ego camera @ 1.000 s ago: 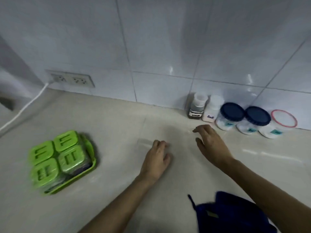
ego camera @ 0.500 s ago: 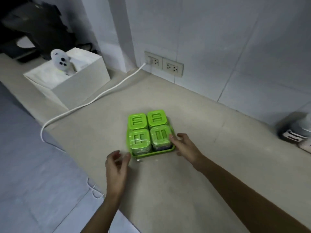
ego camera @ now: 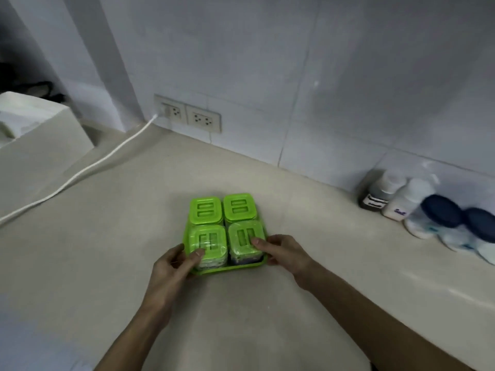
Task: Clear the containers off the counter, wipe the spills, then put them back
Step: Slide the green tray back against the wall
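A green tray [ego camera: 230, 268] holding several clear spice jars with green lids [ego camera: 205, 211] sits in the middle of the beige counter [ego camera: 267, 303]. My left hand [ego camera: 175, 266] grips the tray's near left corner, thumb on the front left lid. My right hand [ego camera: 281, 250] holds the near right corner, thumb resting on the front right lid. Along the tiled wall at the right stand a dark-filled bottle [ego camera: 380, 192], a white salt bottle [ego camera: 405, 202] and two white jars with dark blue lids [ego camera: 439, 214].
A white cable [ego camera: 88, 167] runs from the double wall socket [ego camera: 187, 117] across the counter to the left. A white box [ego camera: 34, 124] stands at the far left. The counter's front edge runs along the lower left.
The view swung left and then settled on the green tray. Both hands left the bare counter by the jars, reached the tray and closed on its near corners.
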Tool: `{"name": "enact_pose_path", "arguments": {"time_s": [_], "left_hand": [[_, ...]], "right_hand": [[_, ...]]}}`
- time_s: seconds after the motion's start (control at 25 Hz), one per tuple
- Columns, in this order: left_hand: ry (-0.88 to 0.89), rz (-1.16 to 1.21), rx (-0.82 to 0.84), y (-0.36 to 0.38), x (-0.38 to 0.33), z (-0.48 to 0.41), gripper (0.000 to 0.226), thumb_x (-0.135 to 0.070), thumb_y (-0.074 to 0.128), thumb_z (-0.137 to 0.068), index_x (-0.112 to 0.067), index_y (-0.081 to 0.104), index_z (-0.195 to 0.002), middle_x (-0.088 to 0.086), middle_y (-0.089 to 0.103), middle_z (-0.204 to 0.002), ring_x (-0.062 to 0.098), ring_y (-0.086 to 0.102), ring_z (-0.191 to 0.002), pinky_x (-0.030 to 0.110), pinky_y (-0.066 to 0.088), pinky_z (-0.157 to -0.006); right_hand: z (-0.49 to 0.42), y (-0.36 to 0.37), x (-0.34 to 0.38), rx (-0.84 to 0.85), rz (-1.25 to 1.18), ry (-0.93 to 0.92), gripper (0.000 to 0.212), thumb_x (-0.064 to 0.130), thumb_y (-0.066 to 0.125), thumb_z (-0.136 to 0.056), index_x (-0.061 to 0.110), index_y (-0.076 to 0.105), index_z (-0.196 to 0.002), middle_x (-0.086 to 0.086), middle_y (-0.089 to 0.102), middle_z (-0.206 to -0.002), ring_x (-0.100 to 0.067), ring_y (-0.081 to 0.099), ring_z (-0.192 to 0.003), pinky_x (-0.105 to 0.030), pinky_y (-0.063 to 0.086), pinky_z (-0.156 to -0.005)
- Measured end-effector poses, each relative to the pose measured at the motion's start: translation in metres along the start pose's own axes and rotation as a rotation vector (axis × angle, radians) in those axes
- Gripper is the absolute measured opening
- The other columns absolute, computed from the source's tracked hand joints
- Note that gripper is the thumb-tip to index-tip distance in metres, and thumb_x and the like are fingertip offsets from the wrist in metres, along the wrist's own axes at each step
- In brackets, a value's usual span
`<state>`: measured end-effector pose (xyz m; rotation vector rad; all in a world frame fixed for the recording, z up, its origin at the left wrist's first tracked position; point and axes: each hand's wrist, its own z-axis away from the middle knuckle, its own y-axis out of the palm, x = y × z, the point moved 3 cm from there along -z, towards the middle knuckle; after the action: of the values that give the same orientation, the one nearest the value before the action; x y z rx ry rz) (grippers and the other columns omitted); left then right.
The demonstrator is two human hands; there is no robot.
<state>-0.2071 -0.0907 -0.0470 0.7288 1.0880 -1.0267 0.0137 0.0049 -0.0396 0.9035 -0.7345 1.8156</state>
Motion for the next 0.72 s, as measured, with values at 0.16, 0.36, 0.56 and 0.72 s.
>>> {"name": "enact_pose_path", "arguments": {"time_s": [0.16, 0.36, 0.56, 0.72], "left_hand": [[0.038, -0.067, 0.231, 0.089, -0.003, -0.022, 0.020, -0.012, 0.068, -0.084, -0.013, 0.069, -0.104, -0.001, 0.076, -0.100, 0.008, 0.071, -0.091, 0.015, 0.055, -0.077], [0.050, -0.151, 0.390, 0.174, -0.009, -0.050, 0.034, -0.012, 0.067, -0.086, -0.010, 0.059, -0.120, 0.012, 0.070, -0.111, 0.010, 0.068, -0.090, 0.017, 0.052, -0.078], [0.075, -0.205, 0.353, 0.225, -0.014, -0.077, 0.046, -0.014, 0.065, -0.088, -0.008, 0.048, -0.130, 0.024, 0.065, -0.109, 0.018, 0.062, -0.080, 0.014, 0.051, -0.062], [0.060, -0.229, 0.348, 0.236, -0.013, -0.093, 0.043, -0.017, 0.064, -0.089, -0.006, 0.048, -0.127, 0.025, 0.066, -0.110, 0.018, 0.062, -0.079, 0.024, 0.051, -0.068]], "right_hand": [[0.016, -0.083, -0.033, -0.217, -0.044, 0.007, 0.041, 0.038, 0.071, -0.080, 0.003, 0.069, -0.102, -0.001, 0.068, -0.086, -0.010, 0.059, -0.076, -0.023, 0.047, -0.065], [0.023, -0.149, -0.056, -0.390, -0.120, 0.014, 0.039, 0.044, 0.071, -0.079, 0.007, 0.071, -0.091, -0.002, 0.065, -0.079, -0.014, 0.056, -0.073, -0.027, 0.044, -0.065], [0.011, -0.183, -0.055, -0.475, -0.187, 0.018, 0.049, 0.049, 0.072, -0.076, 0.002, 0.070, -0.087, -0.006, 0.060, -0.077, -0.016, 0.051, -0.068, -0.029, 0.040, -0.064], [-0.008, -0.198, -0.045, -0.494, -0.177, 0.014, 0.061, 0.049, 0.072, -0.076, -0.009, 0.066, -0.097, -0.011, 0.061, -0.080, -0.021, 0.054, -0.073, -0.035, 0.046, -0.068]]}}
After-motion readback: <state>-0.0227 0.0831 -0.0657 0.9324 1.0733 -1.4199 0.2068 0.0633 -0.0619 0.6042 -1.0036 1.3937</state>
